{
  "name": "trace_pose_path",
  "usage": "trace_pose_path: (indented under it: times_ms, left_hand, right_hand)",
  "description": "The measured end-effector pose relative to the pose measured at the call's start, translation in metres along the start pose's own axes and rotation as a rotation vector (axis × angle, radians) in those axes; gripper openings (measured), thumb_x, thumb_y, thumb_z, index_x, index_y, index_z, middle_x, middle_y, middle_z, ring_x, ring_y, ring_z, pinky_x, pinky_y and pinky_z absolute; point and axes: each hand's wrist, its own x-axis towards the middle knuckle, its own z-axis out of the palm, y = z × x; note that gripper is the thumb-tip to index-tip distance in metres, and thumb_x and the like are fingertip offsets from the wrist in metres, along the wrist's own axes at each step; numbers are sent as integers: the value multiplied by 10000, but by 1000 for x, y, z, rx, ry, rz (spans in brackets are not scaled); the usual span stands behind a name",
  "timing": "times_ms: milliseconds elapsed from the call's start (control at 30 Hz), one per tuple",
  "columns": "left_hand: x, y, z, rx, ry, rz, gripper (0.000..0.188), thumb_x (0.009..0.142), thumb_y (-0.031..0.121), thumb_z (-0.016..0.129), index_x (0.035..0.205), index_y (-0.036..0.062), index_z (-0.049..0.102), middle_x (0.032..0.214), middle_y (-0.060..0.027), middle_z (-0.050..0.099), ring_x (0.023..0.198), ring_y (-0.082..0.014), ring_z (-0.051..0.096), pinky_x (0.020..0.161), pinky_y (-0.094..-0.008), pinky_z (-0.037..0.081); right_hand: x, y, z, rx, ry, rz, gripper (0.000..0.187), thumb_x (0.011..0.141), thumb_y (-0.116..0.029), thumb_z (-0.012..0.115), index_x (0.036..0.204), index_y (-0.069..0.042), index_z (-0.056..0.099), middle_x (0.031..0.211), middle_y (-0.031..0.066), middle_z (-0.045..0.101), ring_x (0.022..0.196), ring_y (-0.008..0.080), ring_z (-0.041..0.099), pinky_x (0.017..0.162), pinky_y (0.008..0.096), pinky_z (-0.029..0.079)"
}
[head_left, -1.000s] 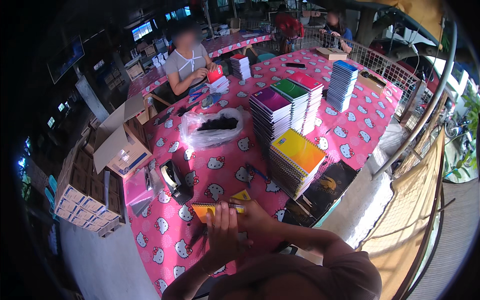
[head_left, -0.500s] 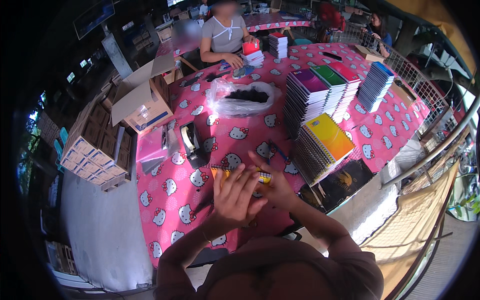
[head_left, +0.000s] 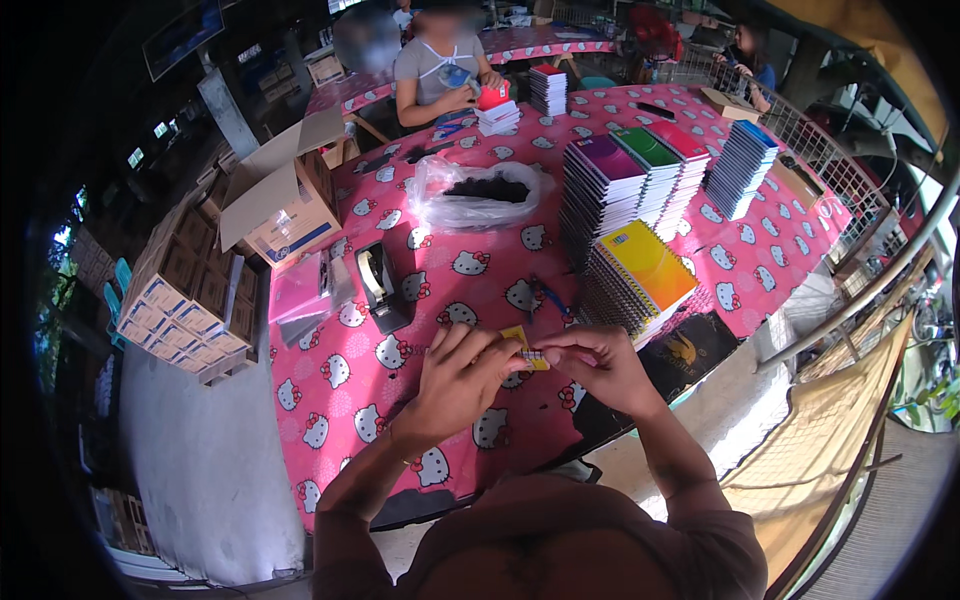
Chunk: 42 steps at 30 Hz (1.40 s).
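My left hand [head_left: 462, 375] is wrapped round a yellow spiral notebook [head_left: 514, 334], hiding most of its cover and coil. At the notebook's right end, the fingers of my right hand [head_left: 600, 368] pinch together on its bound edge; whether something tiny sits between them I cannot make out. Just beyond my right hand stands a stack of yellow-orange spiral notebooks [head_left: 645, 265]. Blue pens [head_left: 548, 298] lie on the table to the left of that stack. A black tape dispenser [head_left: 382, 290] stands beyond my left hand.
Purple [head_left: 605, 158], green [head_left: 645, 148] and blue [head_left: 745, 150] notebook stacks rise on the pink patterned table [head_left: 345, 400]. A clear plastic bag with black contents [head_left: 480, 192] lies mid-table. Left are an open carton [head_left: 285, 205] and stacked boxes [head_left: 190, 290]. Opposite, a person [head_left: 440, 75] handles red notebooks.
My right hand has moved right, from over the notebook to its end, and now pinches there. The notebook has turned in my left hand. The person opposite has raised a hand with something blue.
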Motion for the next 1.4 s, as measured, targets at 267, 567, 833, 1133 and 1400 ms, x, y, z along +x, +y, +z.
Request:
trace_pose_path:
  times_ms: [267,567,833,1133,1400]
  left_hand:
    - [13,21,17,-56,-89,161,264,778,181,782,996,79,673,905,-27,599,822,-229,566,716,-371,436]
    - [121,27,51,-19,219,348,317,744,69,701,1059,66,671,1029,-60,636,919,-227,604,776,-386,466]
    - [106,14,141,-276,61,187,318,753,-44,669,1061,29,692,1131,-110,665,1130,-310,631,932,-422,530]
    - [-15,-115,142,-315,-242,-504,244,849,121,689,1088,73,707,1025,-105,688,951,-266,681,871,-422,536]
    - [-149,-38,138,-92,-626,-277,807,805,427,740,1447,45,434,1520,-240,316,1427,-444,274,1159,-534,283]
  right_hand:
    - [-23,-23,-28,-301,3,-84,150,736,-23,729,829,-6,613,760,102,655,682,225,672,611,320,519]
    - [-35,-25,-104,-573,514,-190,610,786,-159,799,1313,18,546,1297,228,584,1235,379,560,1050,420,424]
    - [-33,40,-152,-404,316,32,776,743,-198,857,1390,10,484,1328,184,600,1251,284,581,1029,366,455]
    - [-59,9,-131,-643,543,-472,513,876,-229,692,1281,47,539,1301,255,564,1254,430,506,1062,488,392]
    - [-83,95,-4,-409,-101,-147,455,786,-135,702,1228,-78,607,1239,136,607,1210,347,543,1011,492,434]
